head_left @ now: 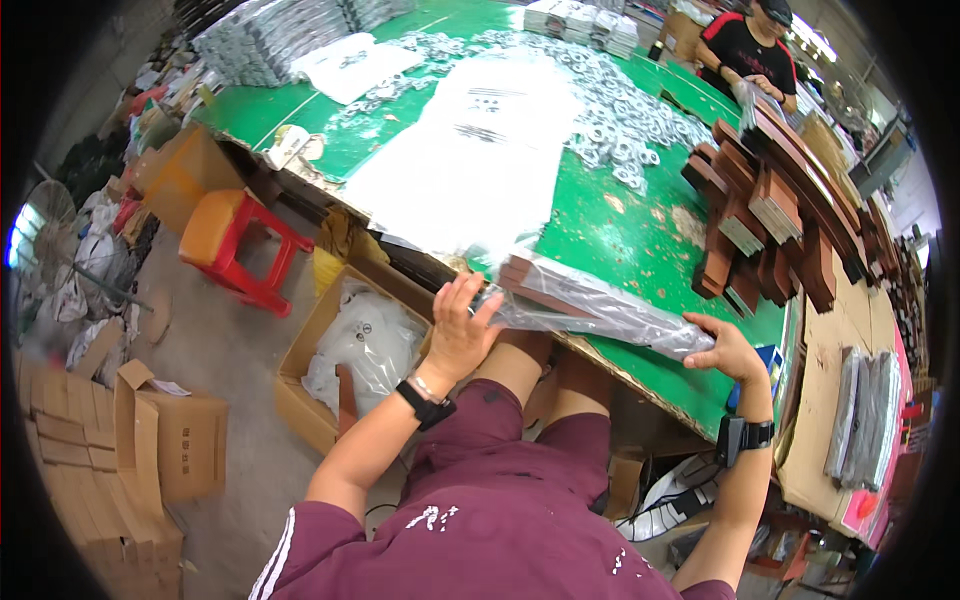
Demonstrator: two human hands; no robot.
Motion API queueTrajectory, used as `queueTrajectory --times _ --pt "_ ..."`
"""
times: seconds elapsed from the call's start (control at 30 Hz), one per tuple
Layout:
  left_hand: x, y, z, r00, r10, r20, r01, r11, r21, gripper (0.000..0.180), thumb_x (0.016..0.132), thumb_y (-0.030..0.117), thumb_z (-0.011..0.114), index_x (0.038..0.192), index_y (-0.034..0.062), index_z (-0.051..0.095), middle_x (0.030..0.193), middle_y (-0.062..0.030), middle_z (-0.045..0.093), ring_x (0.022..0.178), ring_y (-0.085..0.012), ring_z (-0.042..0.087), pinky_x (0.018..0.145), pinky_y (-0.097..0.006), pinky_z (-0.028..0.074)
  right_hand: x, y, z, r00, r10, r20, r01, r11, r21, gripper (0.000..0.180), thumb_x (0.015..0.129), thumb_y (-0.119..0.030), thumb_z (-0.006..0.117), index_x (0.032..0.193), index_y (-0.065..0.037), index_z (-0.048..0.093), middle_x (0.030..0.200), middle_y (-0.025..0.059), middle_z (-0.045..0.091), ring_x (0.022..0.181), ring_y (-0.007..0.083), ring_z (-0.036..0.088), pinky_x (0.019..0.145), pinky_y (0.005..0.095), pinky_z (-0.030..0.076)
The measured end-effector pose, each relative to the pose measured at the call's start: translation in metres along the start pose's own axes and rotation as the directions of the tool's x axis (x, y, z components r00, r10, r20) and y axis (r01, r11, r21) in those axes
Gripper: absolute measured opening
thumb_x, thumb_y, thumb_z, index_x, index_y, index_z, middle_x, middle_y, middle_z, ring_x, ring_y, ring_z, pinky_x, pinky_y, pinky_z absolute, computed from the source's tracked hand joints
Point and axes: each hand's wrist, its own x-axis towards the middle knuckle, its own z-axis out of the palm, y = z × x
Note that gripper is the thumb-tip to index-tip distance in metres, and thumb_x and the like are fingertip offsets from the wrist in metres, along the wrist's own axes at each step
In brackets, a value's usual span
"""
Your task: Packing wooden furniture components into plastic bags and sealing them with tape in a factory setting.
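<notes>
A clear plastic bag with brown wooden bars inside lies slantwise along the near edge of the green table. At the bag's left end, my left hand has its fingers bent around the loose plastic. My right hand grips the other end, thumb on the near side and fingers over the top. Beyond the bag lies a stack of white plastic bags, its surface washed out by glare. Scattered grey ring-shaped parts surround it.
Brown wooden pieces are heaped at right. An open carton with clear plastic stands below the table's left edge, near a red stool. Wrapped bundles rest on cardboard at far right. Another person works across the table.
</notes>
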Motion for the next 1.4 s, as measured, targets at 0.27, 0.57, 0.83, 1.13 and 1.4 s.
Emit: queueTrajectory --times 0.27,0.57,0.83,1.13,1.4 --pt "0.07 -0.023 -0.014 0.939 0.342 -0.044 -0.336 0.88 -0.337 0.021 0.079 0.005 0.068 0.092 0.005 0.051 0.125 -0.013 0.061 0.109 -0.0354 0.061 0.09 -0.044 0.051 -0.005 -0.009 0.017 0.976 -0.045 -0.215 -0.028 0.946 -0.324 0.101 0.052 -0.03 0.092 0.138 0.0 0.048 0.127 0.02 0.056 0.126 0.0346 0.048 0.107 0.0398 0.037" --pt "0.058 0.007 -0.007 0.977 -0.196 0.084 0.188 0.608 -0.772 0.006 0.093 0.003 0.057 0.091 0.0035 0.051 0.114 -0.0146 0.064 0.099 -0.0215 0.06 0.087 -0.032 0.046 0.029 -0.075 0.12 0.772 -0.431 -0.467 0.05 0.774 -0.632 0.076 0.065 -0.04 0.083 0.133 -0.019 0.056 0.122 0.0164 0.052 0.116 0.0364 0.048 0.107 0.0578 0.028" --pt "0.053 0.022 0.016 0.84 -0.543 -0.008 0.306 0.485 -0.819 0.007 0.098 0.005 0.049 0.091 0.0025 0.049 0.108 -0.0111 0.062 0.094 -0.0137 0.055 0.086 -0.028 0.045 0.056 -0.093 0.133 0.684 -0.5 -0.532 0.319 0.86 -0.398 0.021 0.077 -0.022 0.076 0.086 -0.012 0.061 0.103 0.0049 0.067 0.104 0.0239 0.059 0.098 0.0434 0.032" --pt "0.053 0.03 0.007 0.781 -0.624 -0.006 0.34 0.434 -0.834 0.018 0.102 0.013 0.046 0.091 0.0009 0.052 0.093 -0.0092 0.067 0.085 -0.0123 0.059 0.082 -0.028 0.047 0.069 -0.104 0.159 0.598 -0.532 -0.6 0.299 0.842 -0.448 0.015 0.088 -0.015 0.066 0.082 -0.006 0.056 0.08 0.0105 0.059 0.076 0.0325 0.057 0.069 0.042 0.044" --pt "0.056 0.018 -0.017 0.711 -0.584 0.391 0.474 -0.011 -0.88 0.02 0.102 0.016 0.05 0.088 0.0043 0.056 0.092 -0.0057 0.067 0.086 -0.0077 0.053 0.084 -0.023 0.041 0.069 -0.104 0.171 0.538 -0.366 -0.759 0.144 0.927 -0.345 0.013 0.087 -0.014 0.068 0.082 -0.007 0.059 0.081 0.0095 0.063 0.075 0.031 0.06 0.067 0.0402 0.045"
